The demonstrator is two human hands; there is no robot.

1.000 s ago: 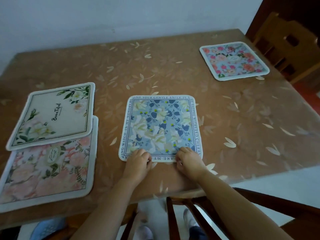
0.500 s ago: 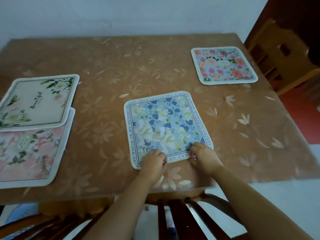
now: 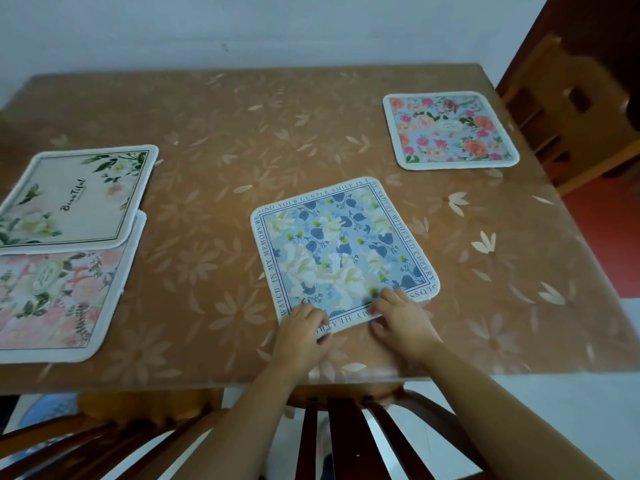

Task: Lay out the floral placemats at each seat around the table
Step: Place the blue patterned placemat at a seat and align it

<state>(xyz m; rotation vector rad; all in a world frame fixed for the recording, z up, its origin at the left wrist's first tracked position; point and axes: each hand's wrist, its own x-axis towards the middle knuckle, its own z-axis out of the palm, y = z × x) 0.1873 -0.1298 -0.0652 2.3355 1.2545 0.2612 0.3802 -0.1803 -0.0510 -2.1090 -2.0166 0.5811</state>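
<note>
Counting four floral placemats on the table (image 3: 214, 133) | blue placemat (image 3: 343, 251) centre-front, skewed | two hands: left hand (image 3: 303, 336) and right hand (image 3: 401, 323), fingers curled on its near edge, apparently pinching it | rose placemat (image 3: 450, 129) far right, alone | cream placemat (image 3: 76, 199) overlapping pink placemat (image 3: 55, 299) at left

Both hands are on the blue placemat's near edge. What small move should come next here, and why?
Probably a slight clockwise twist of the blue placemat to square it, then letting go. The left hand and right hand pinch its near edge, and that edge looks skewed against the near edge of the table, with the mat's right corner lying farther in.
</note>
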